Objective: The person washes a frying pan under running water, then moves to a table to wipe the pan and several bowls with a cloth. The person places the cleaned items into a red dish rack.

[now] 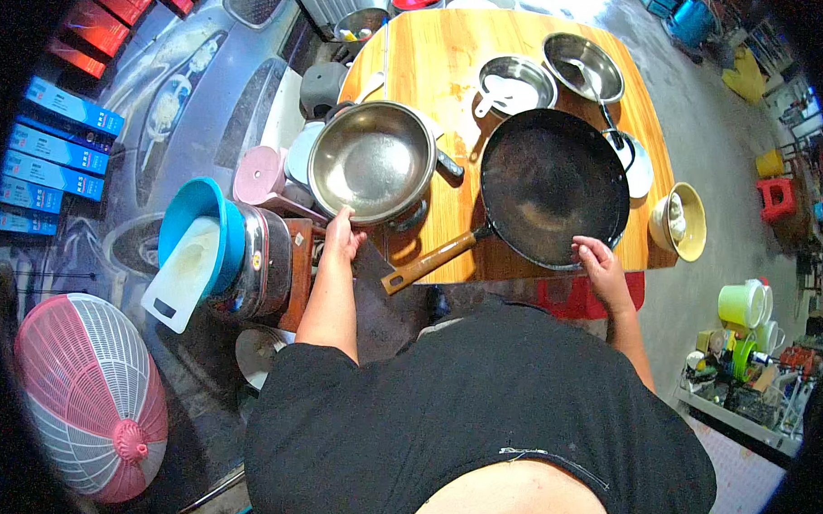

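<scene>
I have the left hand [341,236] pinching the near rim of a round, shiny silver metal pan [369,160] at the left of the yellow wooden table [437,54]. The right hand [598,265] curls loosely by the near-right rim of a round, dull black, brown-handled wok [552,185]; I can't tell whether it grips.

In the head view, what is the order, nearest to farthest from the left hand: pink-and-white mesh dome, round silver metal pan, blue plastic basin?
1. Silver metal pan, at the left hand.
2. Blue plastic basin, to its left.
3. Mesh dome, lower left.
</scene>
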Tool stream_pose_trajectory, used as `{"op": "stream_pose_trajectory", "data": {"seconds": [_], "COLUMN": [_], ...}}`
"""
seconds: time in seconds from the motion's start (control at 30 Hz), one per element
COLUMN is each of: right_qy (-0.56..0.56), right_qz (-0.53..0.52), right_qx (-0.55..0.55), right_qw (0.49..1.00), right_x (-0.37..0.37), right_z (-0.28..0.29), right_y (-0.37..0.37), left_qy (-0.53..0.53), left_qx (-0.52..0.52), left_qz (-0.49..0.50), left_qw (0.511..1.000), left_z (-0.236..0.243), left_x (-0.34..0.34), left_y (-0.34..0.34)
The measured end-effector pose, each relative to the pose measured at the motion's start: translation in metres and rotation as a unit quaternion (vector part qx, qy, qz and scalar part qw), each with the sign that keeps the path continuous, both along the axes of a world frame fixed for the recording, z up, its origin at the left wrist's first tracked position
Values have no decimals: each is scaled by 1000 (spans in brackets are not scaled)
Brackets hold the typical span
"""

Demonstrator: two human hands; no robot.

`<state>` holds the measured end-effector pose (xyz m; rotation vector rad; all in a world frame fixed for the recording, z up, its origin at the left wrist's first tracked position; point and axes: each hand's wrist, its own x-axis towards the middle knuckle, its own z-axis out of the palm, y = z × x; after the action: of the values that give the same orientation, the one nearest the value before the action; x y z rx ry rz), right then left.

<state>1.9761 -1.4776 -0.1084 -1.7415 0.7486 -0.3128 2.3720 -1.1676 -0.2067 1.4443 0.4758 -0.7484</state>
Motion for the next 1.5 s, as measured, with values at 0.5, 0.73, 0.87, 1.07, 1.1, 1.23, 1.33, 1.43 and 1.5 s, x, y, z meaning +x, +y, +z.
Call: {"op": "stream_pose_trajectory", "data": {"seconds": [0.5,0.73,0.87,1.07,1.1,1.23,1.33,1.43,1.5], "right_qy": [-33,-48,-91,6,-6,89,85,82,107], "right_qz": [32,40,117,148,160,159,131,116,125], "right_qx": [24,89,24,135,139,107,-6,64,18], "right_qw": [999,994,989,980,977,977,988,988,986], "right_x": [-25,-2,63,185,196,224,249,271,277], "right_z": [-3,5,22,28,26,4,-27,-57,-68], "right_y": [-19,-23,-9,52,56,64,70,75,78], "left_qy": [-60,-76,-99,-132,-139,-184,-189,-153,-115], "left_qx": [28,-44,-100,-95,-78,-6,-31,-56,15], "left_qz": [65,84,76,52,51,22,0,-12,-53], "left_qw": [996,993,987,985,986,983,981,987,992], "left_z": [33,38,59,101,104,101,83,60,49], "left_x": [-35,-27,-37,-71,-76,-77,-68,-60,-55], "left_y": [8,17,18,4,4,11,20,27,33]}}
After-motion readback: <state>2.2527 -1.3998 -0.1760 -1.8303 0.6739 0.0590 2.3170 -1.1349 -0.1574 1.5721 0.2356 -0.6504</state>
